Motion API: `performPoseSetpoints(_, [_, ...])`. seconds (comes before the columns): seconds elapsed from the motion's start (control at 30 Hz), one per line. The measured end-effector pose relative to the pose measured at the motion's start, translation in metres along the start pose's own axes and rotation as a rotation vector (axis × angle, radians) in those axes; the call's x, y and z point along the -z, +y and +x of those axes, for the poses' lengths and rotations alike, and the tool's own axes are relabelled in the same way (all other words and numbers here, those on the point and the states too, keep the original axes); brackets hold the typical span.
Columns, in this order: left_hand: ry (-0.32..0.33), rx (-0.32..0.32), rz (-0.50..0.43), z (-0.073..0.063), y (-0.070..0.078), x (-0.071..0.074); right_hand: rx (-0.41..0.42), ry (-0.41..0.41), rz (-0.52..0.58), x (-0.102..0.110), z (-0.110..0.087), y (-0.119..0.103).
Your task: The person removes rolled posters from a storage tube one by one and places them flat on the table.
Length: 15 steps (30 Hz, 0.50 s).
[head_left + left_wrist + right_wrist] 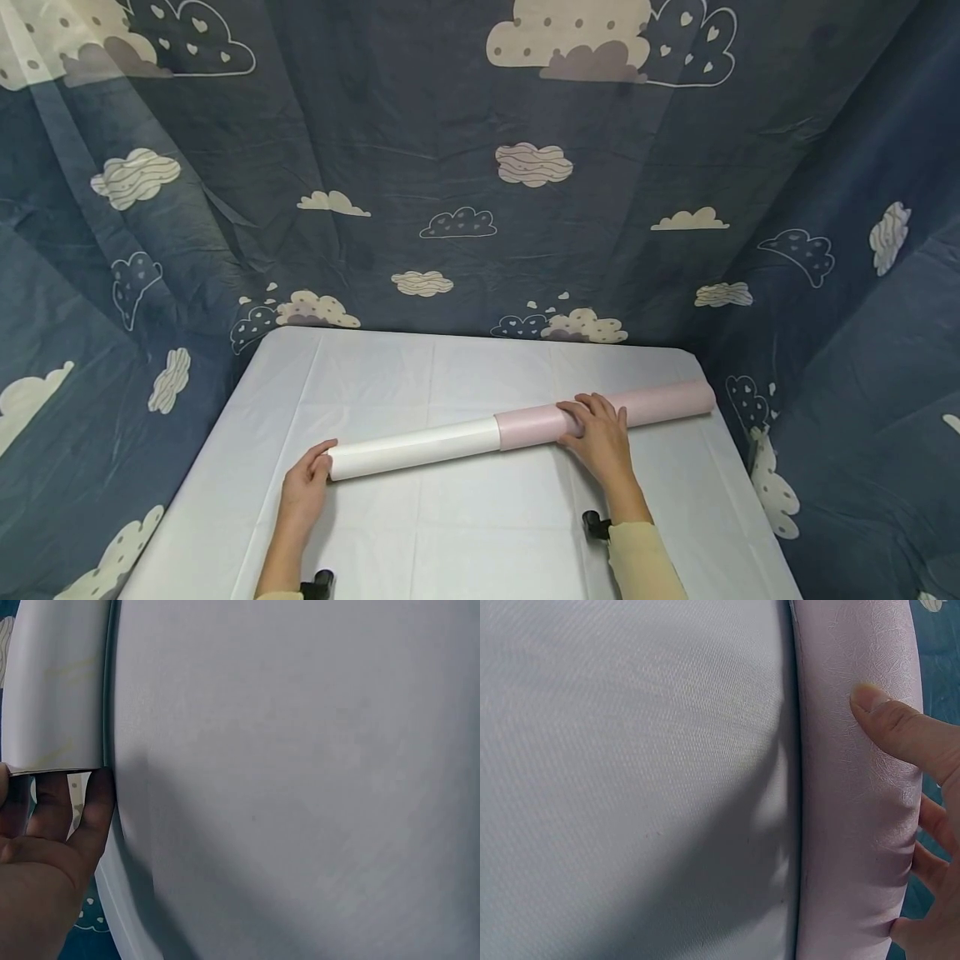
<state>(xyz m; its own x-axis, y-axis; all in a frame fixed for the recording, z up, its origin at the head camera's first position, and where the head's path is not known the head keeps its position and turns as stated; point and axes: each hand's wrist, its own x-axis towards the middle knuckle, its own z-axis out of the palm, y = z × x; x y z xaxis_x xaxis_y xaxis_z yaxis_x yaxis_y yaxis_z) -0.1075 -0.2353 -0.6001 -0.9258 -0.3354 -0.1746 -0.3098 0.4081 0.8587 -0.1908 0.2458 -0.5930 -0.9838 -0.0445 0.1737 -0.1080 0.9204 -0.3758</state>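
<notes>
A long roll of smooth sheet material lies slantwise across the white-covered table. Its left length is a white tube (416, 448); its right length is a wider pink section (667, 403) with a finely creased sheen in the right wrist view. My left hand (303, 487) holds the white tube's left end, fingertips at the rim (60, 770). Around the pink section, near its left part, my right hand (602, 442) is curled, with the thumb (889, 724) on the surface and the other fingers along one side. Some left fingertips are hidden by the tube's end.
A creased white cloth covers the table (480, 533). Dark blue curtains (375, 125) with cloud prints hang behind and on both sides. Black wrist devices (596, 526) sit by both wrists. The pink end reaches close to the table's right edge.
</notes>
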Motion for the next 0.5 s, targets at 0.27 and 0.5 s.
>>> performPoseSetpoints(0.27, [-0.020, 0.019, -0.002, 0.0004, -0.0011, 0.0052, -0.001, -0.002, 0.002, 0.0004, -0.0001, -0.0002])
performPoseSetpoints(0.5, [-0.035, 0.027, -0.003, 0.0025, -0.0033, 0.0098, 0.005, 0.000, 0.010, 0.0013, -0.0003, -0.0008])
